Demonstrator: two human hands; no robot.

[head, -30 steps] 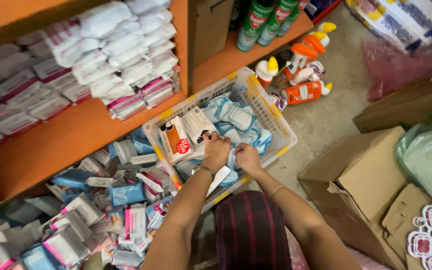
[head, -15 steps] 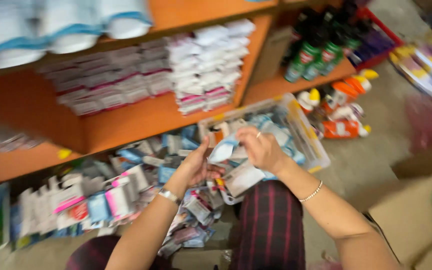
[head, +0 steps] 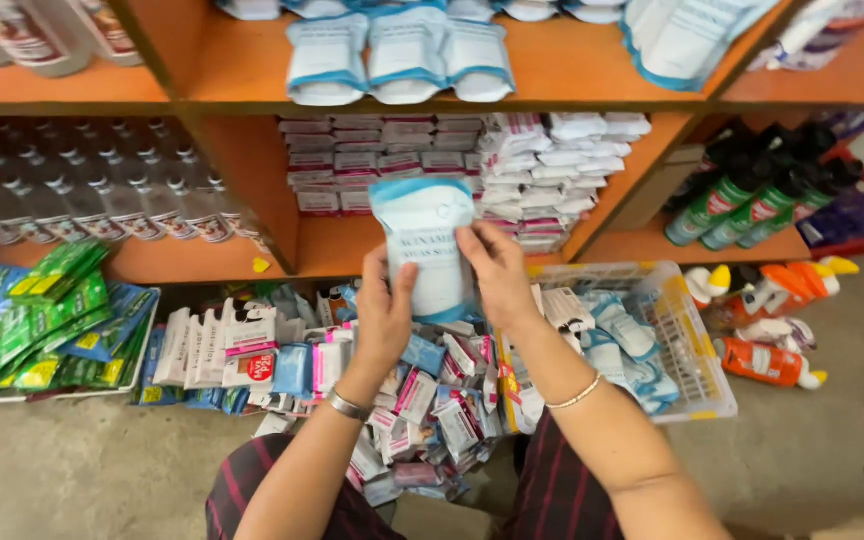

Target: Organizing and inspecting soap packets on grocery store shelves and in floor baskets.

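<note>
Both hands hold up one white pouch with blue edges (head: 422, 245) in front of the orange shelves. My left hand (head: 384, 312) grips its lower left side, thumb on the front. My right hand (head: 495, 268) holds its right edge and partly covers it. Below them lies a heap of small sachets (head: 422, 400) on the floor. To the right stands a clear plastic basket (head: 697, 345) with more blue and white pouches in it. A bracelet is on each wrist.
Orange shelves (head: 572, 75) carry similar pouches above and stacked white packets (head: 552, 175) in the middle. Rows of clear bottles (head: 82, 195) fill the left shelf. Green sachets (head: 42, 320) lie in a tray at left. Green bottles (head: 742, 200) and orange bottles (head: 767, 360) are at right.
Both hands rose from the basket and sachet heap, lifting the blue and white pouch up to shelf height. The view tilted upward to show the upper shelves.
</note>
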